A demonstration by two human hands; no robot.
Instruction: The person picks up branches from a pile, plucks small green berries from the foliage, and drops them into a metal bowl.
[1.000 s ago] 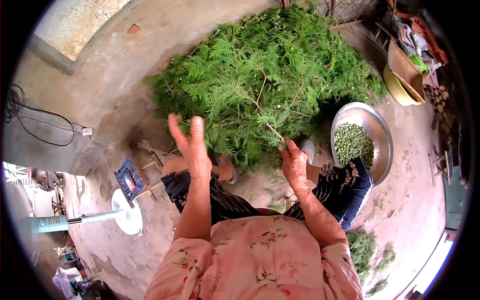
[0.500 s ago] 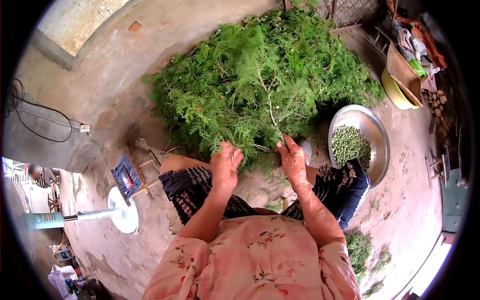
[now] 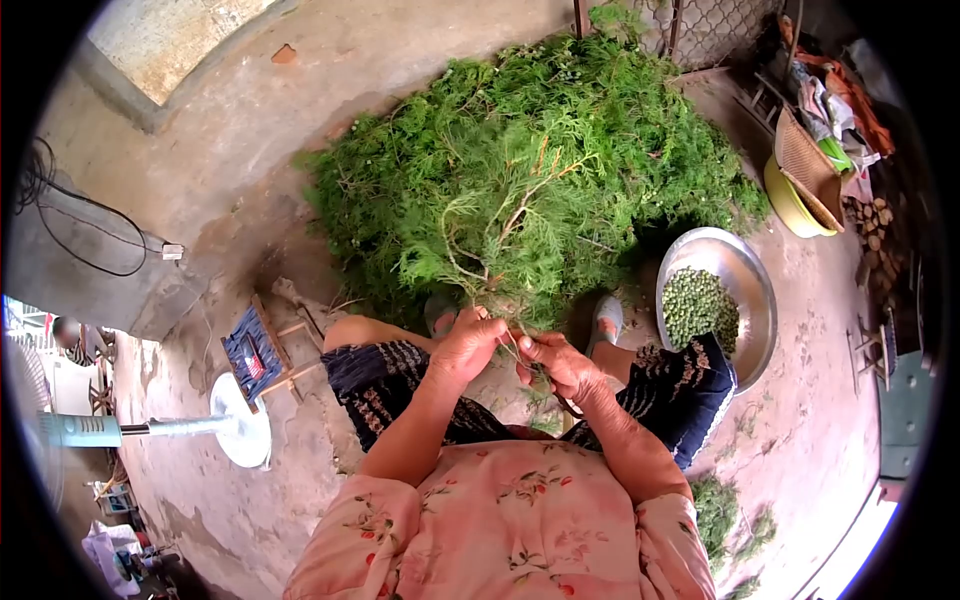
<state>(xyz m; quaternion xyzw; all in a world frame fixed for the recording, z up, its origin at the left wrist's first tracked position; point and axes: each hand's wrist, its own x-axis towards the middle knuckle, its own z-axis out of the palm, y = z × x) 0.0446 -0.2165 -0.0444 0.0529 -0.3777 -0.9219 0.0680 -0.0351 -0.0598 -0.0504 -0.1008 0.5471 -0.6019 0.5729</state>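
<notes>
Leafy branch (image 3: 518,215) leans over the front of the green pile (image 3: 570,120), its lower end between both hands, above the gap between the knees. The right hand (image 3: 565,368) has its fingers closed on the stem; the left hand (image 3: 468,345), just beside it, has its fingers drawn narrow, apparently pinching the same branch. Near the right knee (image 3: 712,375), a metal bowl (image 3: 757,300) holds small green cones (image 3: 700,308).

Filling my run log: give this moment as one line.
left hand: pinching leafy branch; right hand: gripping same branch; ahead: green pile; right: metal bowl, green fruits inside
</notes>
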